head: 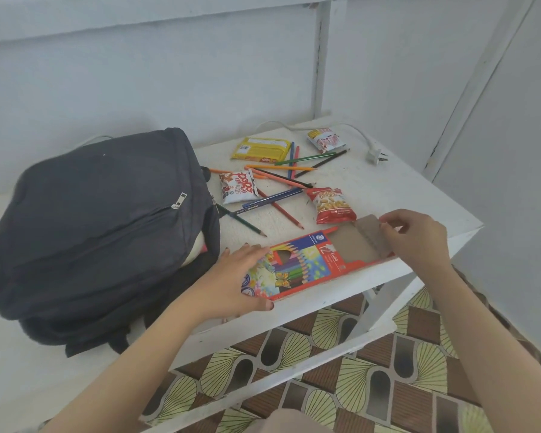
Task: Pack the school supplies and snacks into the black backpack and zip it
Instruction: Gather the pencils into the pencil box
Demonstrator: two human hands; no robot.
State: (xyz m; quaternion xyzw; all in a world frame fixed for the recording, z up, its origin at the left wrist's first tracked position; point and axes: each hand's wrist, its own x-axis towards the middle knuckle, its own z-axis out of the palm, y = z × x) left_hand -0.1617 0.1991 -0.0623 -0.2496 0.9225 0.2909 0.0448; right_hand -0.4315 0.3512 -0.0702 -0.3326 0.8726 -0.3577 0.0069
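The right hand's fingertips were pinched on the brown cardboard flap at the open end of the pencil box, the other fingers curled loosely behind them. The left hand held the box's opposite end, with its fingers spread flat across the printed top and its thumb hooked round the near edge. Whether the thumb actually pressed the card was hard to tell from this angle.

The box lay flat along the front edge of the white table, just beside the black backpack, which rested on its side at the left with its main opening gaping toward the box.

Behind the box, loose coloured pencils lay scattered and crossed over one another. Among them sat a red peanut packet, near the right hand, and a white-and-red snack packet, close to the backpack. Farther back were a yellow wrapper and a small red-and-white packet. A white plug on its cord lay at the table's far right corner. Patterned floor tiles showed below.
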